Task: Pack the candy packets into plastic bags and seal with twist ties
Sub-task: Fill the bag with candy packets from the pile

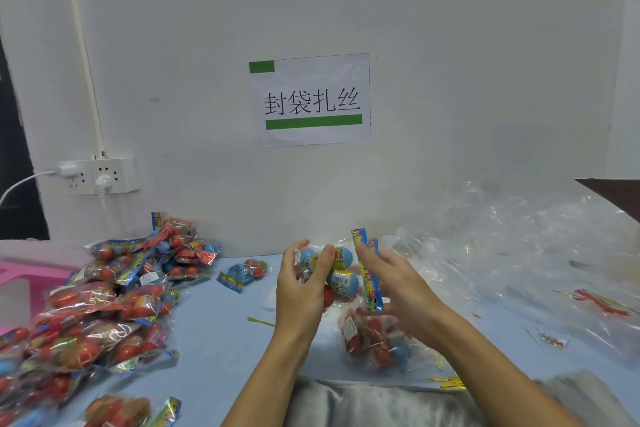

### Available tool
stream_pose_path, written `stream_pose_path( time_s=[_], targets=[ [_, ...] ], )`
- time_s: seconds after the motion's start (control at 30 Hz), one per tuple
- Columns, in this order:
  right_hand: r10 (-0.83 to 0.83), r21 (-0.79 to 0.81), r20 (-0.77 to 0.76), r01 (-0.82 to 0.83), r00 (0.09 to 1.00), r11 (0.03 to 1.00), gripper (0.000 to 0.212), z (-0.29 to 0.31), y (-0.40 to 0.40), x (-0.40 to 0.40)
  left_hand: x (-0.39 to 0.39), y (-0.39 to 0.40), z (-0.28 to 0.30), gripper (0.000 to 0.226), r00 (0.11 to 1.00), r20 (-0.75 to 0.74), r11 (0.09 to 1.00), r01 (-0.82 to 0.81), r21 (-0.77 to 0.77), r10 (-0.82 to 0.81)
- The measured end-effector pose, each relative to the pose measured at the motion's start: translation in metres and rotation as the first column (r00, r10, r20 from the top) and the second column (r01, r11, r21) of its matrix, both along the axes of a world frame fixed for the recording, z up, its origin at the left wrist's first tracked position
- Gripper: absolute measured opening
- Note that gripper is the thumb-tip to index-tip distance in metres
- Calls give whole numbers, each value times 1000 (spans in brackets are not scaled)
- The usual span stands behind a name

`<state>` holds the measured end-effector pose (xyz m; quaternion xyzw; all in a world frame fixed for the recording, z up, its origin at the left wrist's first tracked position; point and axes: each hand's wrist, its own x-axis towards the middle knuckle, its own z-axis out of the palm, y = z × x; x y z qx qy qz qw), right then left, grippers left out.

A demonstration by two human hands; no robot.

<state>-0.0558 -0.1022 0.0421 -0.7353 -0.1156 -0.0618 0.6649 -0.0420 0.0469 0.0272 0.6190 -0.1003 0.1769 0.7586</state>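
Your two forearms reach in from the near edge of the worktop (225, 340) and meet above its middle. Your left hand (300, 288) is raised, thumb and fingers curled round a candy packet (337, 272) of blue and red balls in clear wrap. Your right hand (398, 284) sits just beside it, fingers mostly straight, touching the packet's coloured header strip (367, 274); you cannot tell whether the thumb pinches it.

Along the left edge lies a big heap of filled packets (114, 305). Toward the far right corner sits a loose pile of clear plastic bags (519, 253). Under your right wrist lies a plastic bag holding red and blue candies (377, 343). One small packet (244, 274) lies alone near the far edge. Gold twist ties (448, 382) are scattered at the near edge, with a single tie (259, 321) by your left wrist.
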Motion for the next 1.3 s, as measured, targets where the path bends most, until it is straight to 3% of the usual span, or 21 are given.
stream_pose_path(
  time_s=[0.1,0.4,0.57,0.7,0.8,0.87,0.97,1.1,1.23,1.3],
  targets=[
    [75,-18,69,-73,995,997,53,0,5,-6,-1,-3,1,46,998,61,999,12,30,-14],
    [46,-108,168,-28,985,994,22,0,5,-9,4,-3,-11,54,986,155,958,-94,270,54],
    [7,-42,204,2,979,999,14,2,6,-7,-1,-3,-5,53,988,148,953,-84,291,41],
    [-106,63,295,92,950,994,9,17,-6,-7,-7,-6,2,61,992,118,980,-57,191,35],
    [-169,187,323,112,931,976,22,34,-25,-10,-8,-9,3,57,992,111,965,-82,250,55],
    [-186,273,318,98,930,957,39,43,-41,-12,-9,-12,2,50,992,113,925,-101,366,63],
    [-222,349,301,109,927,931,46,51,-61,-14,-6,-23,4,26,984,151,838,-164,521,99],
    [-313,436,286,168,906,884,48,55,-77,-16,-2,-53,24,28,972,193,619,-235,749,135],
    [-430,559,267,224,863,798,37,58,-92,-17,-9,-98,44,34,955,263,632,-289,719,137],
    [-478,600,220,269,850,754,36,56,-99,-15,-14,-116,40,41,945,321,564,-300,769,65]
  ],
)
